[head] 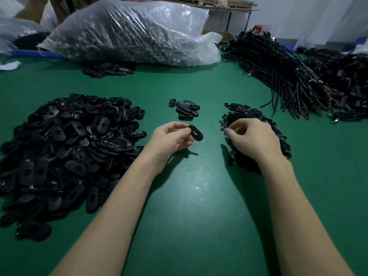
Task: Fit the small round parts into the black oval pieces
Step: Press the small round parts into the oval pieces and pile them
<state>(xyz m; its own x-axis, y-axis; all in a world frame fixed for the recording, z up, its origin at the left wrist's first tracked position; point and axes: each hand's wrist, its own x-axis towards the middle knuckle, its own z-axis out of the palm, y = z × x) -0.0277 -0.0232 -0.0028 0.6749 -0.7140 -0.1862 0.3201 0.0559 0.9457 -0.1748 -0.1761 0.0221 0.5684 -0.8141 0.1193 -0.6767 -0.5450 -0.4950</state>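
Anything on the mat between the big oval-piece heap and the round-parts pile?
Head view: the left hand holding one black oval piece; otherwise bare green mat.

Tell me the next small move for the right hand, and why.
Probably pinch one small round part from the pile of small round parts and bring it to the black oval piece. The left hand already holds that piece up, slot showing, while the right hand rests curled on the pile; whether it has one yet is hidden.

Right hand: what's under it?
The right hand, fingers curled, rests on the heap of small round black parts on the green table. Whether it pinches one is hidden.
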